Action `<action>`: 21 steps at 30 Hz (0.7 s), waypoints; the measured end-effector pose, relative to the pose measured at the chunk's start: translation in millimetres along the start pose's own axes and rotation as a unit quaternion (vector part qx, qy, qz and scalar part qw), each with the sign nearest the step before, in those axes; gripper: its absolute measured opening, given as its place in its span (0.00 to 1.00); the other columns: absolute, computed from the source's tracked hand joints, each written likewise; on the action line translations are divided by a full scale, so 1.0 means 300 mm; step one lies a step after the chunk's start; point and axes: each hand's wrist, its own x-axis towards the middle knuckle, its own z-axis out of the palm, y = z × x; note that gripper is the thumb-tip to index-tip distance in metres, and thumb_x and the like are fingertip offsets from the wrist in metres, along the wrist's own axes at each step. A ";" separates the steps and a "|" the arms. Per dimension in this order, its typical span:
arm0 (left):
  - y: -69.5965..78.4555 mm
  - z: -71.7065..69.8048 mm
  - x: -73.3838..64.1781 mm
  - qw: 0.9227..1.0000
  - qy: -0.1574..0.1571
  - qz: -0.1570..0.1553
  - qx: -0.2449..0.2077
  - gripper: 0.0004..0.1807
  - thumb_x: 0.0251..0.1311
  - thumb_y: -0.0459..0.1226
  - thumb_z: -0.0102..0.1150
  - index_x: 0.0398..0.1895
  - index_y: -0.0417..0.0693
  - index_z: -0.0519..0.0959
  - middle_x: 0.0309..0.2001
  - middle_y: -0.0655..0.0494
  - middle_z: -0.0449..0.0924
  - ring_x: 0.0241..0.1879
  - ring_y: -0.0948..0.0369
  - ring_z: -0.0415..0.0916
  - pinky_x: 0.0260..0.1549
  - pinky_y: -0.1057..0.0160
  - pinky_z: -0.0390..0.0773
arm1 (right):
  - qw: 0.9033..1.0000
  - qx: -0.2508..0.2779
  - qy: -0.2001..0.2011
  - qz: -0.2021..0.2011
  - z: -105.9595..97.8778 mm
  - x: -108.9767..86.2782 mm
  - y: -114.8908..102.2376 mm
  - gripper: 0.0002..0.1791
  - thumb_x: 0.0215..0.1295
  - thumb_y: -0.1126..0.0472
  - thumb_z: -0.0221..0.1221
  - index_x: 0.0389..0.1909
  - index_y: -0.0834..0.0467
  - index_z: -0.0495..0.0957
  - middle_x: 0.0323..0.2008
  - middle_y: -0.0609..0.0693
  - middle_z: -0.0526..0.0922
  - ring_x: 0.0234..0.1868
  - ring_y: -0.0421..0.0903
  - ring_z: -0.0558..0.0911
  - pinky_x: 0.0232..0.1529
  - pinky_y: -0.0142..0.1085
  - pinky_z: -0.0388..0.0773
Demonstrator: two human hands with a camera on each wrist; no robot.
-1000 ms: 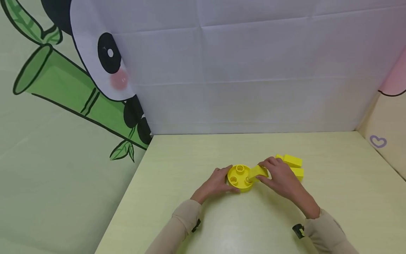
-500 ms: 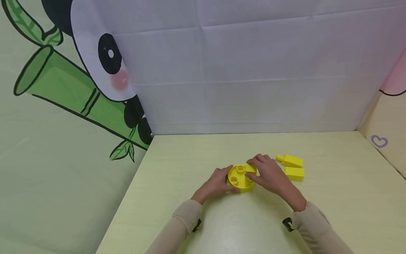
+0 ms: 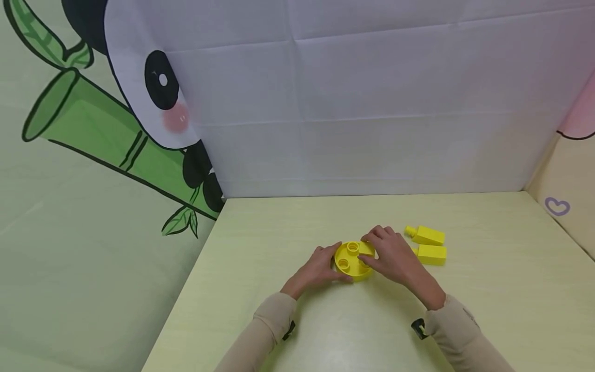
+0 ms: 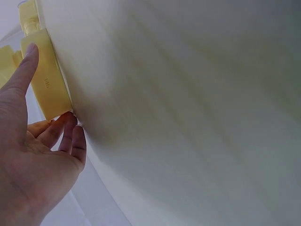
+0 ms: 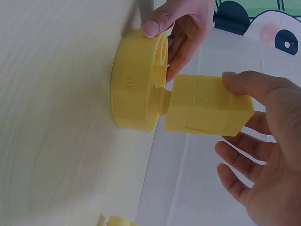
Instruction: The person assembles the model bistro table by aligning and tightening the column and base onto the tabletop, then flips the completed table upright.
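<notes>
A round yellow base (image 3: 355,275) with raised sockets lies on the table. My left hand (image 3: 317,269) grips its left side, thumb at the near rim and fingers at the far rim. My right hand (image 3: 397,260) pinches the top end of a yellow rectangular block (image 5: 207,106) between thumb and fingers. The block stands upright over the right part of the base. In the right wrist view its narrow neck (image 5: 164,102) meets a socket; the neck's lower end is hidden there. The left wrist view shows my left thumb (image 4: 28,66) along the base's side wall.
Two more yellow blocks lie on the table to the right, a far one (image 3: 428,235) with a round peg and a nearer one (image 3: 432,254). A white cloth (image 3: 372,155) hangs behind the table's far edge. A panda print (image 3: 153,103) covers the left wall.
My right hand has moved left with the block, which went from tilted to upright over the base. Through the last half second it barely shifts. My left hand has stayed in place.
</notes>
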 end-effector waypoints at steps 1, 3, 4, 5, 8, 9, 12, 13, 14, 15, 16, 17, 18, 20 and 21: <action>-0.001 0.001 0.000 1.000 0.000 0.000 0.000 0.56 0.55 0.57 0.76 0.80 0.41 0.60 0.73 0.51 0.69 0.59 0.55 0.66 0.62 0.55 0.70 | 1.000 -0.002 -0.002 0.001 0.001 -0.002 0.000 0.19 0.59 0.56 0.75 0.46 0.62 0.83 0.43 0.55 0.80 0.43 0.55 0.76 0.41 0.50 0.76; -0.004 0.002 0.000 1.000 0.001 -0.001 0.000 0.56 0.55 0.58 0.76 0.80 0.41 0.60 0.73 0.51 0.69 0.59 0.55 0.66 0.62 0.55 0.70 | 1.000 -0.005 -0.009 0.006 0.001 -0.006 -0.002 0.19 0.60 0.56 0.75 0.47 0.62 0.83 0.43 0.54 0.80 0.44 0.56 0.76 0.41 0.50 0.75; -0.005 0.002 -0.001 1.000 0.001 -0.001 0.001 0.56 0.55 0.58 0.76 0.80 0.41 0.60 0.73 0.51 0.69 0.59 0.55 0.66 0.62 0.55 0.70 | 1.000 -0.004 -0.013 0.011 0.000 -0.007 -0.005 0.19 0.60 0.55 0.75 0.47 0.62 0.83 0.43 0.55 0.80 0.44 0.56 0.76 0.42 0.51 0.75; -0.005 0.002 -0.001 1.000 0.002 -0.002 0.001 0.56 0.55 0.58 0.76 0.80 0.41 0.60 0.73 0.51 0.69 0.59 0.55 0.66 0.62 0.55 0.70 | 1.000 -0.004 -0.017 0.017 0.000 -0.008 -0.007 0.20 0.61 0.55 0.74 0.48 0.62 0.83 0.44 0.55 0.80 0.45 0.57 0.76 0.43 0.52 0.76; -0.007 0.004 -0.001 1.000 0.002 -0.002 -0.001 0.56 0.55 0.58 0.76 0.80 0.41 0.60 0.73 0.51 0.69 0.60 0.54 0.66 0.63 0.54 0.70 | 0.999 -0.011 -0.027 0.036 -0.001 -0.014 -0.014 0.21 0.62 0.53 0.74 0.48 0.62 0.82 0.44 0.56 0.80 0.46 0.58 0.76 0.45 0.54 0.75; -0.007 0.004 -0.001 1.000 0.002 -0.003 -0.003 0.56 0.55 0.58 0.76 0.80 0.41 0.60 0.73 0.51 0.70 0.60 0.54 0.66 0.63 0.54 0.70 | 0.999 -0.013 -0.029 0.040 -0.004 -0.017 -0.017 0.21 0.62 0.52 0.73 0.48 0.61 0.82 0.44 0.56 0.80 0.46 0.59 0.77 0.45 0.55 0.75; -0.009 0.007 0.001 1.000 0.000 -0.003 -0.006 0.57 0.55 0.58 0.76 0.80 0.42 0.60 0.73 0.51 0.69 0.60 0.54 0.66 0.63 0.54 0.70 | 0.998 -0.021 -0.036 0.055 -0.021 -0.028 -0.026 0.22 0.62 0.50 0.73 0.48 0.61 0.82 0.44 0.56 0.81 0.46 0.60 0.77 0.46 0.56 0.75; -0.009 0.008 0.001 1.000 0.000 -0.003 -0.006 0.57 0.54 0.58 0.76 0.80 0.42 0.60 0.73 0.52 0.69 0.60 0.55 0.66 0.63 0.54 0.70 | 0.997 -0.023 -0.038 0.058 -0.028 -0.032 -0.029 0.22 0.62 0.50 0.73 0.48 0.61 0.83 0.44 0.56 0.81 0.46 0.60 0.77 0.46 0.57 0.75; -0.009 0.008 0.001 1.000 -0.001 -0.003 -0.006 0.57 0.54 0.58 0.76 0.80 0.42 0.60 0.73 0.52 0.69 0.60 0.55 0.66 0.63 0.55 0.69 | 0.997 -0.025 -0.039 0.060 -0.035 -0.036 -0.031 0.22 0.61 0.50 0.72 0.47 0.61 0.83 0.44 0.56 0.82 0.46 0.60 0.78 0.46 0.57 0.75; -0.010 0.008 0.001 1.000 0.000 -0.002 -0.004 0.57 0.54 0.58 0.76 0.80 0.42 0.60 0.74 0.52 0.69 0.60 0.55 0.66 0.64 0.55 0.69 | 0.997 -0.026 -0.039 0.060 -0.042 -0.040 -0.033 0.21 0.61 0.50 0.72 0.47 0.61 0.83 0.43 0.56 0.82 0.45 0.59 0.78 0.45 0.57 0.76; -0.010 0.008 0.002 1.000 0.001 -0.002 -0.004 0.57 0.54 0.58 0.77 0.80 0.42 0.60 0.74 0.52 0.69 0.60 0.56 0.66 0.64 0.55 0.69 | 0.997 -0.029 -0.040 0.061 -0.046 -0.044 -0.035 0.21 0.61 0.50 0.72 0.46 0.62 0.83 0.42 0.56 0.82 0.44 0.59 0.78 0.45 0.57 0.76; -0.009 0.008 0.001 1.000 0.002 -0.002 -0.004 0.57 0.54 0.58 0.77 0.80 0.42 0.60 0.74 0.52 0.69 0.60 0.56 0.66 0.64 0.55 0.69 | 0.997 -0.031 -0.040 0.061 -0.049 -0.047 -0.036 0.21 0.61 0.51 0.72 0.45 0.62 0.83 0.42 0.56 0.82 0.43 0.58 0.78 0.44 0.56 0.76; -0.008 0.007 0.001 1.000 0.002 -0.001 -0.005 0.57 0.54 0.58 0.77 0.80 0.42 0.60 0.74 0.52 0.69 0.60 0.56 0.65 0.64 0.55 0.69 | 0.997 -0.036 -0.039 0.060 -0.050 -0.050 -0.036 0.20 0.61 0.51 0.72 0.45 0.62 0.83 0.41 0.55 0.82 0.42 0.57 0.78 0.43 0.55 0.77; -0.007 0.005 0.000 1.000 0.002 -0.001 -0.007 0.57 0.54 0.58 0.77 0.80 0.42 0.60 0.74 0.52 0.69 0.60 0.56 0.65 0.64 0.55 0.69 | 0.997 -0.045 -0.037 0.059 -0.048 -0.055 -0.037 0.20 0.61 0.51 0.73 0.43 0.62 0.83 0.39 0.54 0.82 0.39 0.55 0.77 0.42 0.54 0.77; -0.006 0.004 -0.001 1.000 0.002 -0.001 -0.008 0.57 0.54 0.58 0.77 0.80 0.42 0.60 0.74 0.52 0.69 0.60 0.56 0.65 0.64 0.55 0.69 | 0.996 -0.051 -0.035 0.058 -0.045 -0.056 -0.037 0.20 0.61 0.51 0.73 0.41 0.62 0.82 0.37 0.54 0.82 0.38 0.54 0.77 0.40 0.53 0.77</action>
